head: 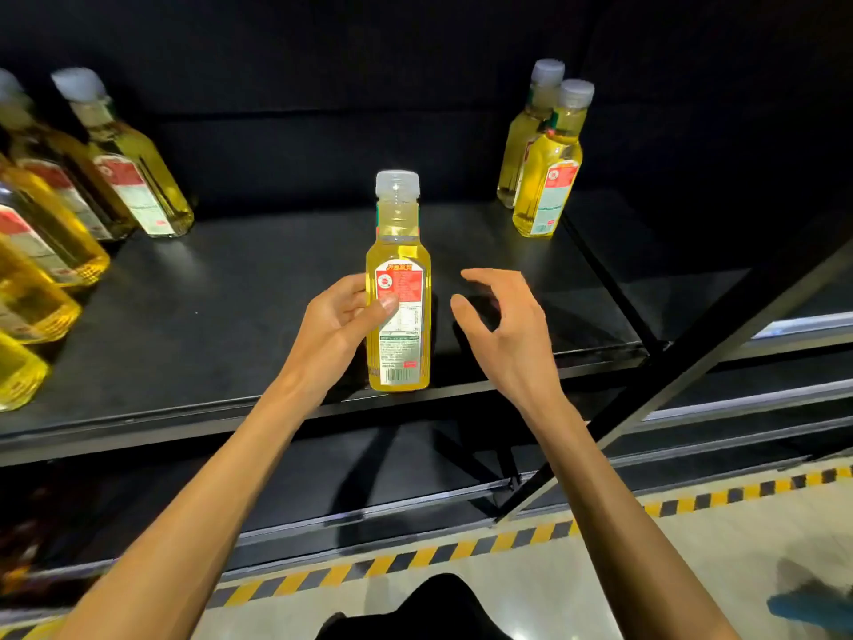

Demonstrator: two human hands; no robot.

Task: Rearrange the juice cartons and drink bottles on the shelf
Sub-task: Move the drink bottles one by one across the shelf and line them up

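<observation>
Clear plastic bottle [399, 251] in left grip [340, 318]

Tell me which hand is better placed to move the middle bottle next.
Left. The left hand holds the middle bottle at its label; the right hand hovers open beside it, touching nothing.

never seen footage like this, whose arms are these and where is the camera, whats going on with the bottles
There is no machine here: these are a person's two bare arms, filmed by one wide-angle camera worn on their head, looking forward and down. The left hand grips an upright clear plastic bottle of yellow drink with a white cap, near the front edge of a black shelf. The right hand is open beside it, holding nothing. Two more yellow bottles stand at the back right, and a cluster of yellow bottles crowds the left end. Below runs yellow and black floor tape.
</observation>
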